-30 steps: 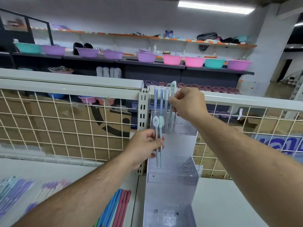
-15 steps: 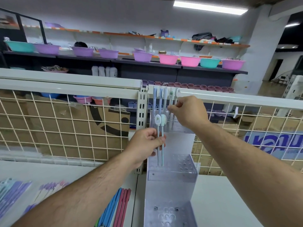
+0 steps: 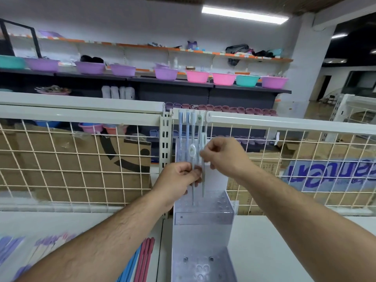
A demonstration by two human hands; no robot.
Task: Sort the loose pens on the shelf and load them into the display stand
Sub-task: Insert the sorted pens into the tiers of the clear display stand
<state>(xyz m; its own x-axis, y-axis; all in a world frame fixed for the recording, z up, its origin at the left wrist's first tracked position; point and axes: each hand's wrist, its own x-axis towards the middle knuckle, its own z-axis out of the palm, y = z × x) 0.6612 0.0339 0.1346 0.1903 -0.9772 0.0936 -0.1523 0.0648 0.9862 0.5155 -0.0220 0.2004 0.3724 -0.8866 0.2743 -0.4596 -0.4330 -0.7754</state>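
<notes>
A clear tiered acrylic display stand [image 3: 203, 216] rises in steps against the wire grid. Several pale blue and green pens [image 3: 188, 131] stand in its top tier, their caps reaching the white rail. My left hand [image 3: 176, 181] grips a pale blue pen [image 3: 192, 192] upright above the middle tier's holes. My right hand [image 3: 220, 153] pinches a second, greenish pen [image 3: 202, 180] right beside it, the two hands almost touching. Loose blue and pink pens [image 3: 140, 261] lie on the white shelf at lower left.
Purple pens [image 3: 48, 244] lie in rows on the shelf's left part. A white wire grid panel [image 3: 81, 165] backs the shelf, with cardboard boxes behind it. Coloured plastic basins [image 3: 197, 76] line the far shelves.
My right hand came down from the top-tier pens, which it let go, to the pair at my left hand and took hold of one. My left hand stayed nearly still.
</notes>
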